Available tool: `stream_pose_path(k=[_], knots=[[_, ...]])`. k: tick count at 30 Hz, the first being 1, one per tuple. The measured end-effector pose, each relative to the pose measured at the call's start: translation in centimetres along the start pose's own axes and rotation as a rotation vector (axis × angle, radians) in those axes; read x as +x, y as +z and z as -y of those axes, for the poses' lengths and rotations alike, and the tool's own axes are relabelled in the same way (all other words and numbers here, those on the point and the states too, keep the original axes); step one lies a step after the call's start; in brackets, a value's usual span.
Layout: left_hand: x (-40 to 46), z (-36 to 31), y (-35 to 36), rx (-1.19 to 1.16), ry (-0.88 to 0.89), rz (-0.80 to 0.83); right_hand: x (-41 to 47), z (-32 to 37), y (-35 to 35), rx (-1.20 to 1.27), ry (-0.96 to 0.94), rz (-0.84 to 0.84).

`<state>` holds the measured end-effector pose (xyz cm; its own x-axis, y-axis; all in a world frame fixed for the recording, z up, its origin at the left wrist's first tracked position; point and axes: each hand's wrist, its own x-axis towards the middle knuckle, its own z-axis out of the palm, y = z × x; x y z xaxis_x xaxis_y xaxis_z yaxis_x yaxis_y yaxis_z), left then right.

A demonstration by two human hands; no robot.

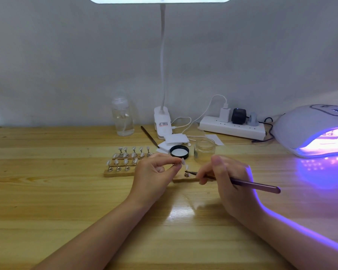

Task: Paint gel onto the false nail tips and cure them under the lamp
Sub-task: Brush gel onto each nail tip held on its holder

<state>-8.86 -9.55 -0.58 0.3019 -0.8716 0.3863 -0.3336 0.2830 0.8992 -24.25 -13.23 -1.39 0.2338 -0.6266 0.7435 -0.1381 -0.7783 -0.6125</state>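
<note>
My left hand (154,170) pinches a small metal stand with a pale false nail tip (182,161) at its end, lifted above the table. My right hand (228,176) grips a purple gel brush (254,185) like a pen. The brush's dark bristles point left toward another nail tip on a stand (187,172), which sits on a small wooden strip (183,180). Several more nail tips on stands (125,158) fill wooden strips to the left. The curing lamp (312,129) glows violet at the right.
An open glass jar (204,150) and its black lid (179,152) stand behind my hands. A clear pump bottle (123,115), a desk lamp base (163,121), a spare brush (149,136), white pads (175,140) and a power strip (232,128) line the wall.
</note>
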Motion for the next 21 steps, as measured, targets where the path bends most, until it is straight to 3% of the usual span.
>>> stream_pose_path(k=[3, 7, 11, 15, 21], knots=[[0.02, 0.0, 0.0, -0.001, 0.001, -0.008, 0.19, 0.16, 0.13, -0.084, -0.065, -0.006], [-0.01, 0.08, 0.01, -0.006, 0.001, -0.01, 0.01, 0.06, 0.09, 0.004, 0.028, 0.019], [0.05, 0.14, 0.02, 0.009, 0.018, -0.018, 0.13, 0.13, 0.15, -0.035, -0.029, -0.017], [0.03, 0.06, -0.03, 0.004, 0.02, -0.017, 0.07, 0.14, 0.18, 0.059, 0.077, 0.021], [-0.01, 0.07, -0.08, 0.002, -0.002, -0.013, 0.16, 0.24, 0.21, 0.017, 0.014, 0.015]])
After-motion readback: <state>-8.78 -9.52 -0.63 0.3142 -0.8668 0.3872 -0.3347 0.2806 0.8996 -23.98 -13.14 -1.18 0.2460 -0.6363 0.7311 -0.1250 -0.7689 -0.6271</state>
